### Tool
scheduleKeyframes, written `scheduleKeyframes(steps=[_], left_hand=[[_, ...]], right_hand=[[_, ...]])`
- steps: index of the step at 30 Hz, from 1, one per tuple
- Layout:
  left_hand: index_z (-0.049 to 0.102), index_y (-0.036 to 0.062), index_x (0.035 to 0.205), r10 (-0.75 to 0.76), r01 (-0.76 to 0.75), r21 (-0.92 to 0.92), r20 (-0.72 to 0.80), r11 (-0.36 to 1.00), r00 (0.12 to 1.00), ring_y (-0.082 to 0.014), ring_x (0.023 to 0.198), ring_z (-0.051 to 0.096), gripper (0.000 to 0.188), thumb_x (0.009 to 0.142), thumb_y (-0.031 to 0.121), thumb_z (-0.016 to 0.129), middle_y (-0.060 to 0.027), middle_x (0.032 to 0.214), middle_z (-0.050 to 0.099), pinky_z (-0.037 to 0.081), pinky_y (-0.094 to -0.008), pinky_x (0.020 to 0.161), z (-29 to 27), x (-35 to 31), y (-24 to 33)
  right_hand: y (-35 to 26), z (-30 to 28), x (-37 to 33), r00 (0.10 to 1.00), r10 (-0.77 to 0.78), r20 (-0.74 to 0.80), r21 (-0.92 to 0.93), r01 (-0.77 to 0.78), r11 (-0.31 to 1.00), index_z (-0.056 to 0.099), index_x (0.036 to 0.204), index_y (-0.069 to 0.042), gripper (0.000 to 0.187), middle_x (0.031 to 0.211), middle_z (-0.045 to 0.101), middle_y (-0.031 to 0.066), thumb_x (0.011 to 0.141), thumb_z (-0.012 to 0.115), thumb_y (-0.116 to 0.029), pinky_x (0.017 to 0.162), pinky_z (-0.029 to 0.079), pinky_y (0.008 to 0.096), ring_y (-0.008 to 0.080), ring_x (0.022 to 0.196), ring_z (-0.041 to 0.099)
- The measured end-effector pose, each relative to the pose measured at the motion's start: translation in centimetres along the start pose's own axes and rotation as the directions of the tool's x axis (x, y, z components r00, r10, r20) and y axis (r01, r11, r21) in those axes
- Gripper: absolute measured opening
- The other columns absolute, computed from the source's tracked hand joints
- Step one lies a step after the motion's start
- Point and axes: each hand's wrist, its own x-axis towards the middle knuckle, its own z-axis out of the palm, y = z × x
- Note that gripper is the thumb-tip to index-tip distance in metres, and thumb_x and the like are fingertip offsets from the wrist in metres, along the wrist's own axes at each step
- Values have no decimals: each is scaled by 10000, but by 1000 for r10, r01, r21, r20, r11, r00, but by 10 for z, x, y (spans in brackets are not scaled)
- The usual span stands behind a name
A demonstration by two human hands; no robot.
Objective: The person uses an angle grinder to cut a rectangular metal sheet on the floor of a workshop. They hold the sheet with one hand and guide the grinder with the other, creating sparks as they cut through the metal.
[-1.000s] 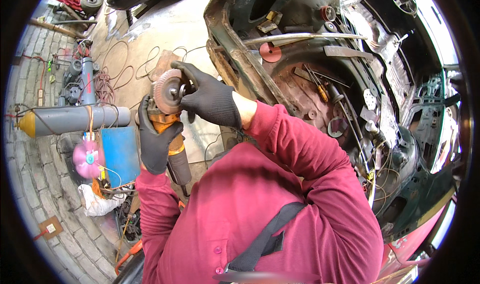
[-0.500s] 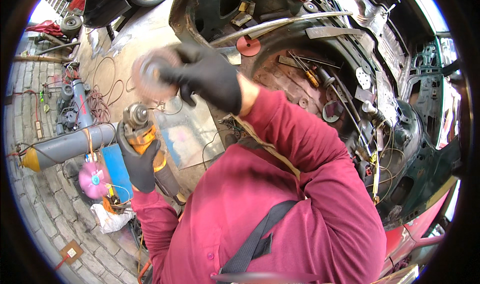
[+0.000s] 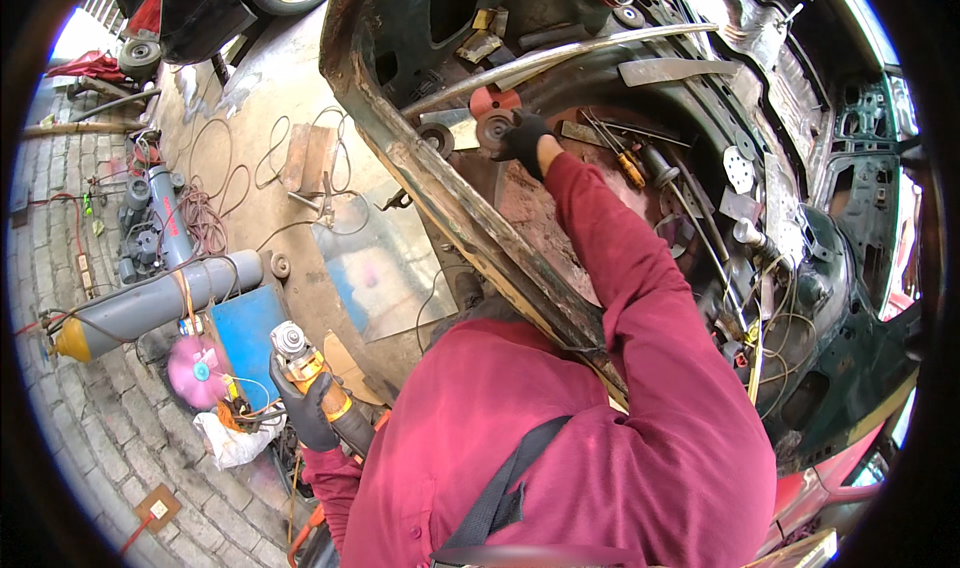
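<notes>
My left hand, in a dark glove, is wrapped round a yellow and black angle grinder. The grinder's silver head points up and carries no disc on its spindle. Reaching forward into the open car body, my gloved right hand has its fingers closed at the edge of a round grey-brown disc. That disc partly covers a red disc lying behind it. A dark ring-shaped disc lies just to the left.
A rusty body edge runs between me and the car's floor. Screwdrivers and metal rods lie right of my hand. On the left are a grey gas cylinder, a pink fan, cables and a sheet panel.
My right hand has carried the disc from above the grinder forward and right into the car body, beside the red disc. My left hand has lowered slightly with the grinder.
</notes>
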Motion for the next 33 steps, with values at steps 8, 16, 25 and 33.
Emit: scheduleKeyframes(steps=[8,16,25,33], left_hand=[[263,14,1650,35,-35,4,-9,999,999,-239,1210,599,910,854,34,704,-147,1437,521,560,-343,975,3,-3,6],[262,48,1650,-53,52,-37,-35,998,998,-243,989,679,937,834,37,722,-159,1333,567,622,-366,807,5,-13,2],[256,48,1651,-55,54,-51,-11,997,998,-247,936,689,969,808,57,732,-178,1341,568,624,-373,769,14,-16,1],[349,-19,1603,186,-185,38,-16,982,982,-305,1424,484,965,779,97,837,-185,1525,502,361,-423,1226,-18,14,-21]], right_hand=[[-41,3,29,937,257,-237,-175,-301,937,660,1343,-35,511,1301,709,255,958,753,-358,1009,543,469,420,1187,690],[-72,-25,3,649,620,-441,-71,-714,697,740,1281,-24,671,1315,715,265,940,733,-602,1015,554,493,431,1230,692],[29,-18,4,744,621,-247,67,-627,776,763,1137,12,603,1132,746,241,965,676,-560,848,570,514,393,1015,713],[9,-147,-104,895,-446,-30,-914,156,375,722,1138,-75,335,976,755,81,932,809,-324,718,593,396,221,869,738]])
